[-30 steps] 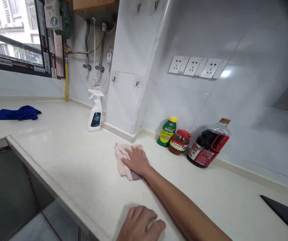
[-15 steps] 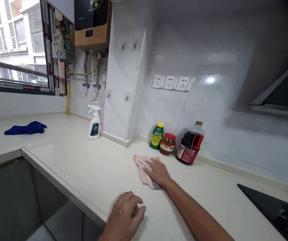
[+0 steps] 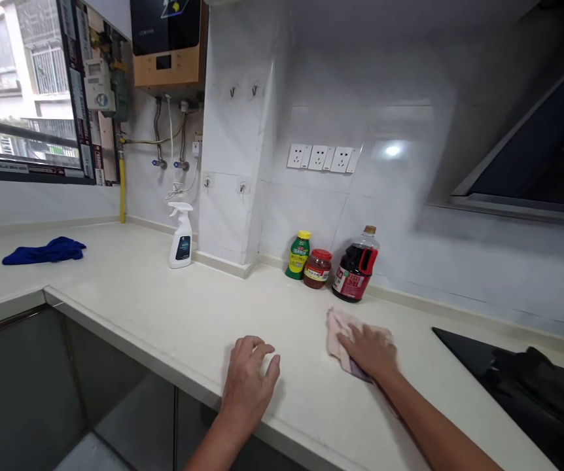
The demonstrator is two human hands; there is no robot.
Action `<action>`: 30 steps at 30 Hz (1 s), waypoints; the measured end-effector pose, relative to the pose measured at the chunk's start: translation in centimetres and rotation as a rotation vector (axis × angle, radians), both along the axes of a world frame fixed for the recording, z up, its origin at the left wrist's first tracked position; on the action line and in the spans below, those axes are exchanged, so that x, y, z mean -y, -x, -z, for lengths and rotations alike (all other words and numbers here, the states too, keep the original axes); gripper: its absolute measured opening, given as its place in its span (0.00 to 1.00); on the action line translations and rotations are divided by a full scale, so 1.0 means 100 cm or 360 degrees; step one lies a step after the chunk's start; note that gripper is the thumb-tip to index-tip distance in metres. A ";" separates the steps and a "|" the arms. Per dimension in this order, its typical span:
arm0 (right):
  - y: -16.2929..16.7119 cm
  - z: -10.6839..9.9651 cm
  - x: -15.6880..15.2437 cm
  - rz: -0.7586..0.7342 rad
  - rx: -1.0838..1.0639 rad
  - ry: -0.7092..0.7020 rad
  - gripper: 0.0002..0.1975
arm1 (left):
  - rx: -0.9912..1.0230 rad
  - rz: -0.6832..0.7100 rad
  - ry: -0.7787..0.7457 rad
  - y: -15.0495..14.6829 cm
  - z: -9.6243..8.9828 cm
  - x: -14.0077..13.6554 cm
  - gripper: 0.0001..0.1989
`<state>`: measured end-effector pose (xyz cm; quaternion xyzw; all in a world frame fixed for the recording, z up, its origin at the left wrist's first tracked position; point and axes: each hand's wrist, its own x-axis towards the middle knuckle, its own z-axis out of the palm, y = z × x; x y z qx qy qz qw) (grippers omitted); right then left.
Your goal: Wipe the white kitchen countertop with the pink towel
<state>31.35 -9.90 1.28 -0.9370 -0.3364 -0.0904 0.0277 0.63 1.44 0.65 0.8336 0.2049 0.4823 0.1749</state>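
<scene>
Pressed down on a pale pink cloth [image 3: 339, 340] is my right hand [image 3: 373, 352], holding it against the cream countertop [image 3: 188, 314]. Part of the cloth is hidden under the palm, and a greyish-purple edge shows below. My left hand [image 3: 250, 376] is over the counter near its front edge, fingers loosely curled and apart, with nothing in it. Behind the cloth, by the wall, stand a dark sauce bottle [image 3: 353, 275] with a red handle, a red-lidded jar [image 3: 317, 269] and a green squeeze bottle [image 3: 298, 256] with a yellow cap.
A white spray bottle [image 3: 180, 239] stands by the wall pillar. A blue cloth [image 3: 45, 251] lies on the far-left counter. At the right is a black cooktop [image 3: 468, 353], below a range hood [image 3: 522, 157]. Sockets [image 3: 317, 158] line the wall.
My right hand has slid the pink cloth to the right along the counter, toward the cooktop. My left hand has moved slightly up in view. The view has shifted right.
</scene>
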 end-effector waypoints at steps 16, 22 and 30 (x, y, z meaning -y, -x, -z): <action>0.185 -0.004 -0.056 -0.1366 -0.0082 0.0036 0.34 | -0.0270 -0.0066 -0.0198 0.004 0.008 -0.003 0.16; 0.102 -0.004 0.023 -0.0757 -0.0083 -0.0035 0.27 | -0.0541 -0.0123 -0.0145 0.008 0.009 0.001 0.22; 0.024 0.022 0.199 0.0017 -0.0027 0.0052 0.30 | -0.0606 -0.0086 -0.0035 0.006 -0.001 0.007 0.19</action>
